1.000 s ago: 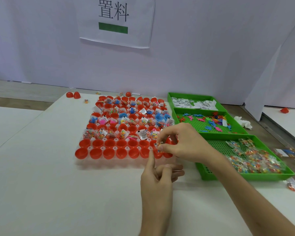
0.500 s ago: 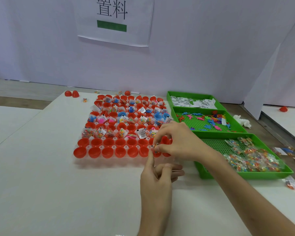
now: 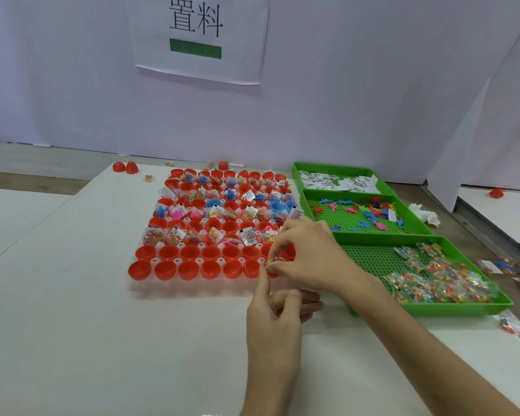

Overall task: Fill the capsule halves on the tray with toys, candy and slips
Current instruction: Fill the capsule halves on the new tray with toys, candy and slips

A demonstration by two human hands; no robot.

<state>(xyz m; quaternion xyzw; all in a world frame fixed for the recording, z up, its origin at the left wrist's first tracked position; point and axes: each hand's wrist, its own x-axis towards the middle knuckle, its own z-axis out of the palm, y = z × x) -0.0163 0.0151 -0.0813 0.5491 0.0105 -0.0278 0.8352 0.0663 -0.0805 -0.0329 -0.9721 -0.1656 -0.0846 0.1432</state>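
Note:
A clear tray (image 3: 138,283) on the white table carries rows of red capsule halves (image 3: 189,270). The back rows hold toys, candy bags and slips; the two front rows are bare. My right hand (image 3: 306,259) pinches a small candy bag (image 3: 272,262) over the front right capsule halves. My left hand (image 3: 275,313) reaches up from below with its index finger straight, the tip touching that bag, the other fingers curled.
Three green bins stand right of the tray: slips (image 3: 339,180) at the back, plastic toys (image 3: 364,213) in the middle, candy bags (image 3: 436,280) nearest. Loose red halves (image 3: 125,167) lie at the table's far left corner. A candy bag (image 3: 514,327) lies at the right edge.
My right hand has sunk slightly toward the front right capsule halves with the candy bag. My left hand has kept its place.

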